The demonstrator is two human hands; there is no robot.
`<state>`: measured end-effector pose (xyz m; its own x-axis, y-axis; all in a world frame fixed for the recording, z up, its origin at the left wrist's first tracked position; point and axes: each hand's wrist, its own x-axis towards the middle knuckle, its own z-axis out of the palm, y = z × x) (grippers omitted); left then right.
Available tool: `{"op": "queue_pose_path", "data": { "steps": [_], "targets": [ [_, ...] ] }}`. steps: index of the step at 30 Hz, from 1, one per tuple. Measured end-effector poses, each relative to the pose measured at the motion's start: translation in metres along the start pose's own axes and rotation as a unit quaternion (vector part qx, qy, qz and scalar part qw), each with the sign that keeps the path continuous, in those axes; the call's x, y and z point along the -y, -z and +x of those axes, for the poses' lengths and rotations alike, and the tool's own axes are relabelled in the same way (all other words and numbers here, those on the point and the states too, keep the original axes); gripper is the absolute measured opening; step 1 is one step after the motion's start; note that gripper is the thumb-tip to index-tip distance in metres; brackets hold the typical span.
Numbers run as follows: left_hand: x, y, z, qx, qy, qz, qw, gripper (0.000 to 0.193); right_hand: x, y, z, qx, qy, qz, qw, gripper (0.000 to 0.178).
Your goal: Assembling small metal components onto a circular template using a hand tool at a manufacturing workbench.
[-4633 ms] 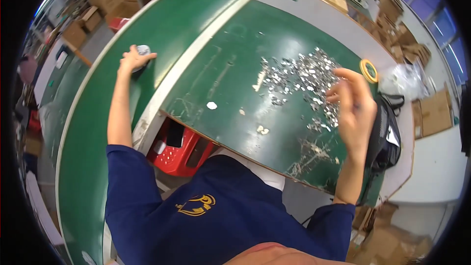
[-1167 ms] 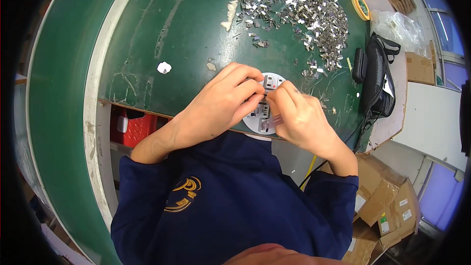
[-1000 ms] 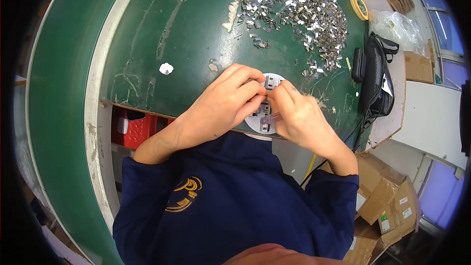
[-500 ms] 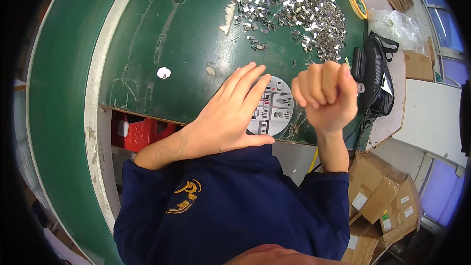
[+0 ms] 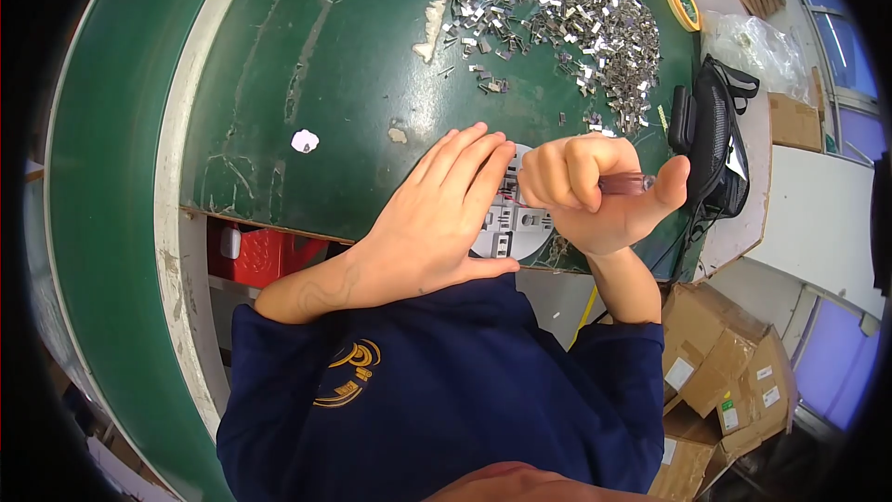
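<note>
A round white disc (image 5: 517, 229) with small metal clips set in it lies at the near edge of the green table (image 5: 353, 65). My left hand (image 5: 437, 214) rests flat on the disc's left side, fingers together and stretched out. My right hand (image 5: 595, 191) is closed around a slim translucent pink tool (image 5: 624, 184), held just above the disc's right part. A big heap of small shiny metal clips (image 5: 567, 9) lies farther back on the table.
A yellow tape roll (image 5: 686, 4), a clear plastic bag (image 5: 757, 46) and a black pouch (image 5: 711, 144) sit at the right. A red box (image 5: 255, 256) is under the table edge. Cardboard boxes (image 5: 720, 372) stand on the floor at right.
My right hand lifted off the disc and turned, now gripping the pink tool over the disc. My left hand flattened onto the disc. Earlier both hands pinched at the disc together.
</note>
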<state>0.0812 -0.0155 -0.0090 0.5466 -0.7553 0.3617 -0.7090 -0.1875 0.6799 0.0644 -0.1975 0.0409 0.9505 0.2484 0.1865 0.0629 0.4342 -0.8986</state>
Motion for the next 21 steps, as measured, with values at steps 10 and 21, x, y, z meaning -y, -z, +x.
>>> {"op": "queue_pose_path", "data": {
  "steps": [10,21],
  "targets": [
    [0.001,0.001,0.002,0.008,-0.008,0.009,1.000,0.097,-0.009,-0.005,-0.006,-0.026,-0.040,-0.133,0.990,0.077],
    [-0.001,0.004,-0.002,0.011,-0.008,0.010,1.000,0.098,0.045,0.033,-0.013,-0.170,-0.127,-0.525,0.824,0.025]
  ]
}}
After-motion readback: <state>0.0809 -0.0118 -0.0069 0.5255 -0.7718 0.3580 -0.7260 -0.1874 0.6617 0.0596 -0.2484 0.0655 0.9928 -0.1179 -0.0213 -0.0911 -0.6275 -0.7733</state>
